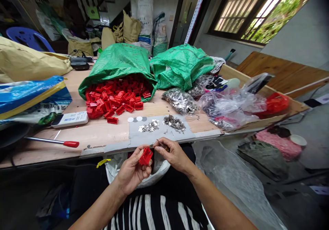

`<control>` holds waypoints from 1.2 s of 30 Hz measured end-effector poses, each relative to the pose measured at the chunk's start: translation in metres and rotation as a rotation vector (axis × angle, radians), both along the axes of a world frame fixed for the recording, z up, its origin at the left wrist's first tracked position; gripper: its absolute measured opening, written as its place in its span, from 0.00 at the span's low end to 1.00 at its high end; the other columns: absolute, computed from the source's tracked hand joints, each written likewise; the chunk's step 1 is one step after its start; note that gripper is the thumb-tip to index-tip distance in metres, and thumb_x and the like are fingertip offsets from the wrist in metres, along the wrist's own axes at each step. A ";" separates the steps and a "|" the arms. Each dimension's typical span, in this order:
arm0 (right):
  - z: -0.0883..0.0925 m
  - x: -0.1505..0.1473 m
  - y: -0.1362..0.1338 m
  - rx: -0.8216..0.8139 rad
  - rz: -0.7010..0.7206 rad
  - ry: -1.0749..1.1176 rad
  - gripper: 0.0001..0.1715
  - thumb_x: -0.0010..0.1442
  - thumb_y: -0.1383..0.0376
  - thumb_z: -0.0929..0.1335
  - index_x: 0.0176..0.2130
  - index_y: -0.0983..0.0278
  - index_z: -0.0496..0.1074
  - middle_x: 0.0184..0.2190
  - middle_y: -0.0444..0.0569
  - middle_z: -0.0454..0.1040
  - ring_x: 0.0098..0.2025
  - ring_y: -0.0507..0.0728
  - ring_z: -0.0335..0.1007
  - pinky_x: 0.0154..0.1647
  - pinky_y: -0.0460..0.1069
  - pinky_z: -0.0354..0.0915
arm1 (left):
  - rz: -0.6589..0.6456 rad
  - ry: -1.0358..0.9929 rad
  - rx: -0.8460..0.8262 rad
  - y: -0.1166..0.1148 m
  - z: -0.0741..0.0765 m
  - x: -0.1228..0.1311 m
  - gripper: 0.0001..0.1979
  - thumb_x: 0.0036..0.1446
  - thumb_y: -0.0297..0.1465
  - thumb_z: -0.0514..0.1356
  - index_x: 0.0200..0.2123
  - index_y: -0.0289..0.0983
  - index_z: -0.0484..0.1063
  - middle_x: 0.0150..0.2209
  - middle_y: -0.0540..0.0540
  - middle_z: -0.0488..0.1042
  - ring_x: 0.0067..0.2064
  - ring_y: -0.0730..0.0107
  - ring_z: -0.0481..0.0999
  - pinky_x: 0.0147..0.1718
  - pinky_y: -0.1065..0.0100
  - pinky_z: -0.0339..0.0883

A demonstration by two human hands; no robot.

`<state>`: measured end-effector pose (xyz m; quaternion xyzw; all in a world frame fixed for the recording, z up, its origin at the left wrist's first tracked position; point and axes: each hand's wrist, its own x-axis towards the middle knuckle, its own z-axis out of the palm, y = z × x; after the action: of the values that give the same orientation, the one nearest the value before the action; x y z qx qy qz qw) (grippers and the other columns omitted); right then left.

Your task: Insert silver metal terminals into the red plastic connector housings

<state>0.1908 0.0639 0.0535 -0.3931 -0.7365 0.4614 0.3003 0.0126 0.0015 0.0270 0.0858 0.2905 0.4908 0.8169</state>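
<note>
My left hand (132, 170) is closed around a small red plastic housing (145, 155), held just below the table's front edge. My right hand (173, 153) pinches a thin dark tool or metal piece (161, 144) right beside the housing. On the grey mat (159, 134) in front of my hands lie two small heaps of metal clips (174, 122). Behind them a pile of red housings (115, 98) spills out of a green sack (117, 62). A white bag (154, 175) hangs open in my lap under my hands.
A second green sack (180, 64) and clear bags of metal parts (180, 101) lie at the back right. A red-handled screwdriver (53, 141) and a white remote (70, 118) rest at the left. A blue bag (25, 96) sits at the far left.
</note>
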 end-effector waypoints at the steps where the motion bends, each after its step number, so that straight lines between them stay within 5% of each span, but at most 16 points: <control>1: -0.002 0.000 0.002 -0.036 -0.002 0.009 0.08 0.62 0.62 0.66 0.35 0.64 0.70 0.26 0.41 0.66 0.28 0.49 0.59 0.30 0.44 0.56 | -0.002 0.011 -0.003 0.000 0.001 0.000 0.11 0.64 0.28 0.52 0.49 0.40 0.63 0.30 0.44 0.77 0.28 0.73 0.78 0.28 0.73 0.72; 11: -0.017 -0.006 0.003 -0.252 0.156 0.099 0.12 0.52 0.67 0.69 0.29 0.63 0.60 0.26 0.39 0.59 0.29 0.49 0.53 0.30 0.44 0.54 | -0.134 0.154 0.034 0.001 -0.002 0.002 0.07 0.61 0.32 0.55 0.43 0.39 0.67 0.25 0.47 0.74 0.19 0.73 0.73 0.15 0.77 0.62; 17: -0.031 -0.004 0.006 -0.336 0.104 0.176 0.14 0.53 0.63 0.69 0.29 0.63 0.58 0.27 0.39 0.59 0.30 0.49 0.53 0.30 0.44 0.53 | -0.142 0.244 0.022 0.008 -0.007 0.006 0.14 0.61 0.38 0.55 0.48 0.40 0.67 0.26 0.49 0.73 0.20 0.74 0.72 0.18 0.76 0.60; 21: -0.036 0.000 0.009 -0.368 0.002 0.232 0.19 0.53 0.55 0.71 0.30 0.63 0.60 0.26 0.39 0.59 0.28 0.49 0.51 0.28 0.44 0.52 | -0.035 0.672 0.254 0.012 -0.007 0.001 0.24 0.58 0.46 0.56 0.53 0.40 0.70 0.30 0.45 0.75 0.25 0.70 0.73 0.24 0.71 0.65; 25: -0.035 -0.006 0.006 -0.368 -0.027 0.239 0.22 0.51 0.53 0.72 0.29 0.63 0.59 0.26 0.39 0.59 0.27 0.48 0.51 0.27 0.44 0.52 | 0.175 1.130 0.652 0.011 -0.006 -0.003 0.18 0.47 0.34 0.68 0.44 0.43 0.78 0.41 0.43 0.75 0.41 0.62 0.74 0.42 0.66 0.66; 32: -0.041 -0.018 0.004 -0.414 -0.002 0.287 0.24 0.49 0.53 0.74 0.29 0.63 0.59 0.25 0.38 0.58 0.27 0.47 0.51 0.26 0.43 0.51 | 0.334 1.221 0.692 0.008 -0.010 0.002 0.12 0.49 0.31 0.67 0.39 0.46 0.79 0.36 0.45 0.78 0.40 0.59 0.74 0.42 0.64 0.66; 36: -0.036 -0.015 0.004 -0.527 0.027 0.319 0.24 0.50 0.52 0.74 0.35 0.63 0.61 0.26 0.37 0.61 0.23 0.45 0.50 0.23 0.42 0.49 | 0.272 1.188 0.616 0.008 -0.010 -0.005 0.13 0.47 0.32 0.68 0.39 0.45 0.79 0.38 0.46 0.79 0.41 0.58 0.75 0.43 0.64 0.67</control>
<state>0.1758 0.0682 0.0177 -0.3702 -0.5401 0.6965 0.2936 0.0081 0.0100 0.0170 0.5319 0.5449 0.5191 0.3881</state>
